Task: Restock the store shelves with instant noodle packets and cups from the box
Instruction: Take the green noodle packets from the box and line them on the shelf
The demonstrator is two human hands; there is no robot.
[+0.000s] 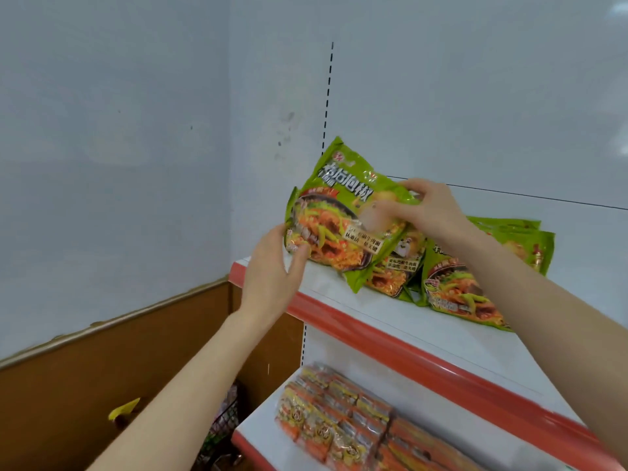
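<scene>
Packet (336, 215) partly behind right hand (431, 212), blurred

Bare arms raised forward; left hand (272, 270) curled in grip, right hand (431, 212) pinching

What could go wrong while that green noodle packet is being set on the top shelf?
The green packet, held tilted by the left hand and right hand, is near the left end of the top shelf; released there, it might slide off. The right forearm crosses above the loose green packets, so pulling back could drag them forward.
</scene>
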